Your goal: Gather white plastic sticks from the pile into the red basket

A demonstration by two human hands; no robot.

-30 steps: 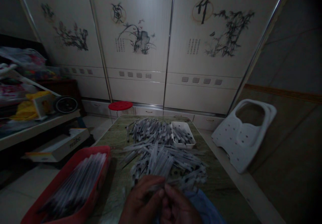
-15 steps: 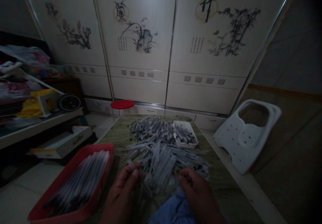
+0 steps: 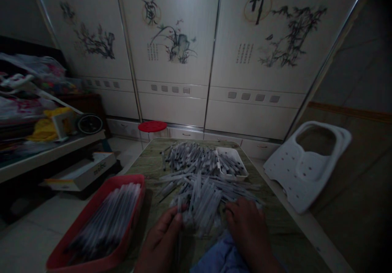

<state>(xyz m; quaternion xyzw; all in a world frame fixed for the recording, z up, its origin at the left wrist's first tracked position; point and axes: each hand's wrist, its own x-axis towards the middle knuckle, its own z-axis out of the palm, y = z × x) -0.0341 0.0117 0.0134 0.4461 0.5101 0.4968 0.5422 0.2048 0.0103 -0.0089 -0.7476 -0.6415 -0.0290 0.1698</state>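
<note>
Upright between the thumb and fingers of my left hand (image 3: 162, 238) is a slim clear pen (image 3: 179, 204). My right hand (image 3: 249, 226) rests at the near right edge of a pile of loose pen parts, its fingers curled down. A small dark bit shows by its fingertips, too dim to name. Translucent barrels (image 3: 208, 207) lie in a bundle between the hands, and darker-tipped pieces (image 3: 190, 156) are heaped behind them. To the left, a red basket (image 3: 139, 203) holds many clear pens lined up lengthwise.
A white tray (image 3: 233, 177) with more dark-tipped pieces stands at the table's back right. Blue cloth (image 3: 220, 256) lies at the near edge. Beyond the table are a red stool (image 3: 152, 126), a white plastic seat (image 3: 306, 166) and a shoe box (image 3: 81, 173).
The pen in my left hand has turned from slanting to upright. My right hand has reached forward and right onto the pile's edge. The whole view has shifted slightly.
</note>
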